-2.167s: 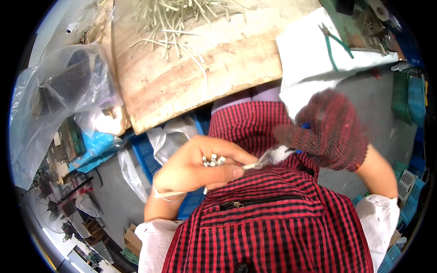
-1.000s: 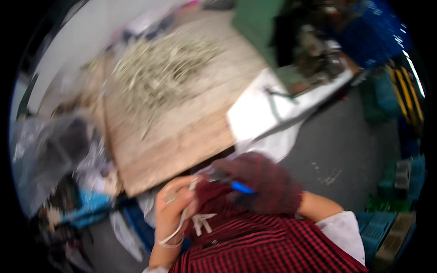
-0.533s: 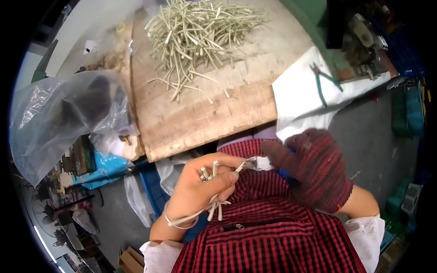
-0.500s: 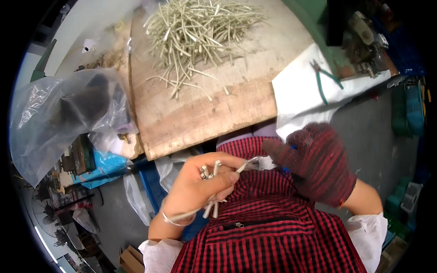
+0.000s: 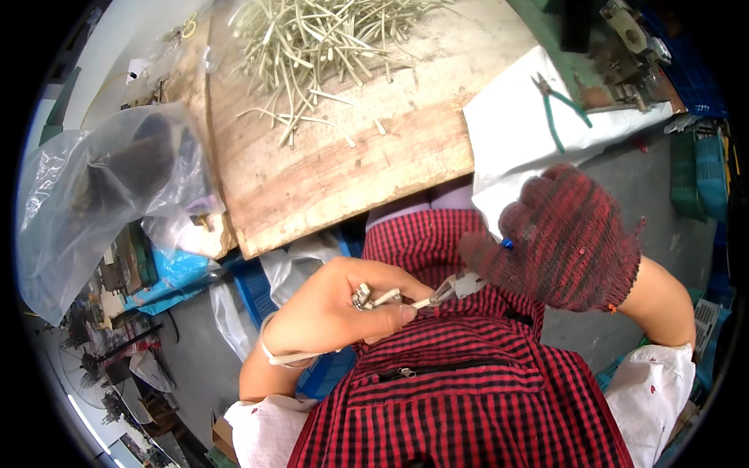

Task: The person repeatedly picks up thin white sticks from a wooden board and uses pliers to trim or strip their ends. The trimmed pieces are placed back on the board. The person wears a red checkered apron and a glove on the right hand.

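My bare left hand (image 5: 335, 304) is closed around several short cream cords (image 5: 386, 298), some with shiny metal ends. One cord (image 5: 422, 303) sticks out past its thumb and finger. At that cord's tip are the metal jaws of pliers (image 5: 445, 292), with a greyish-white patch behind the jaws. My right hand (image 5: 566, 242), in a red and black knitted glove, is wrapped around the pliers. A bit of blue handle shows among its fingers; the glove hides the rest. Whether the jaws grip the cord I cannot tell.
A large heap of cream cords (image 5: 312, 39) lies on the wooden board (image 5: 351, 171) ahead. Green-handled pliers (image 5: 555, 113) rest on a white sheet (image 5: 507, 129) at right. A clear plastic bag (image 5: 86, 203) bulges at left, above a blue package (image 5: 175, 273).
My gloved right hand has shifted right and up and looks more spread over the pliers. Cord ends that hung below my left hand no longer show. The whole view has shifted slightly.
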The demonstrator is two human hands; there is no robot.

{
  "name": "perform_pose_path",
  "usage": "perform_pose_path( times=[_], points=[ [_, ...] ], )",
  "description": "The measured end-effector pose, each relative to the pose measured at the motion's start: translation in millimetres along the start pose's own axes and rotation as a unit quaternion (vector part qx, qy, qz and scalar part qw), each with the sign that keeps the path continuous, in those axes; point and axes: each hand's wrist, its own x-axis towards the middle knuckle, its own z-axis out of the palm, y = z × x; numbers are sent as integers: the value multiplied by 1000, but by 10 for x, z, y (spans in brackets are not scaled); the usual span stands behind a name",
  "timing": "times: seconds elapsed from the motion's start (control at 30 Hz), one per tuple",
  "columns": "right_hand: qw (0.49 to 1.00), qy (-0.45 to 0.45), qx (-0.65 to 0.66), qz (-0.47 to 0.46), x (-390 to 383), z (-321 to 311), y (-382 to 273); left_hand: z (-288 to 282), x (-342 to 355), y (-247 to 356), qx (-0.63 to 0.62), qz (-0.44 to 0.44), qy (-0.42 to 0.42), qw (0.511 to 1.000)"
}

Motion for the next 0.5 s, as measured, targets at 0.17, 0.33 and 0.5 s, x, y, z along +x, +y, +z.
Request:
perform_pose_path(
  times=[0.17, 0.33, 0.5],
  points=[
    [971, 51, 219, 79, -226, 389, -103, -63, 30, -167, -126, 33, -60, 990],
    [868, 118, 374, 304, -394, 663, -327, -521, 202, -149, 207, 247, 235, 917],
    [872, 108, 333, 342, -362, 654, -428, -1439, 835, 271, 721, 308, 315, 536]
  ],
)
